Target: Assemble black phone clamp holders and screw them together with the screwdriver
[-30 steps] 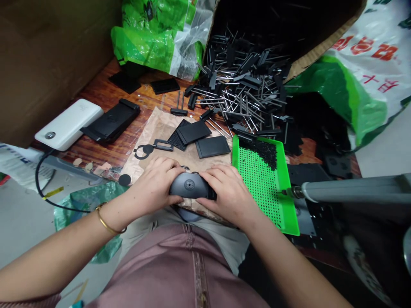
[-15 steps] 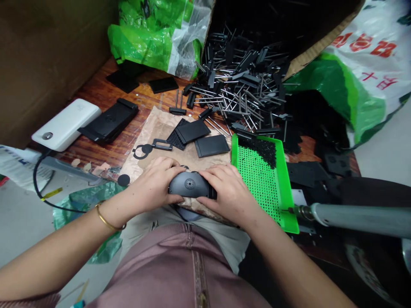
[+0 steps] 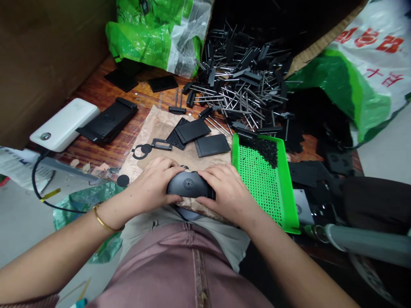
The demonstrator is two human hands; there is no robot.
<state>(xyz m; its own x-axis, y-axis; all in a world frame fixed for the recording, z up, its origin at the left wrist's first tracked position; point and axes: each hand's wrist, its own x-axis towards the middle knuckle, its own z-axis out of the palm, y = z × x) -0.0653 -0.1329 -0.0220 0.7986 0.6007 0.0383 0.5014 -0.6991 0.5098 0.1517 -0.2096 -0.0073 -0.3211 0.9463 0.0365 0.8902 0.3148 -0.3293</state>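
Gripping a dark gray, rounded case (image 3: 188,185) from both ends, a worker in a mauve top (image 3: 173,261) holds it low, just beyond the lap, at the near edge of a sheet of brown paper (image 3: 146,128). The left hand (image 3: 157,183) has its fingers clasped around one end, thumb on the near side; the right hand (image 3: 224,191) grasps the other end the same way. The case looks to be stiff plastic, light for its size and probably a little slick, unlikely to dent but easy to scuff; its two ends offer the surest hold, leaving the round emblem on top uncovered. Case and hands have barely shifted in the past second. At right, however, a gray tool (image 3: 369,244) whose tip was over the green tray (image 3: 257,175) a second ago has swung nearer the worker, its tip now beside the tray's near corner. Farther back, black plates (image 3: 212,146) lie on the paper, a white block (image 3: 64,124) rests on the table (image 3: 146,99) at left, and a heap of metal-rodded parts (image 3: 237,98) spills from a cardboard box (image 3: 321,50).
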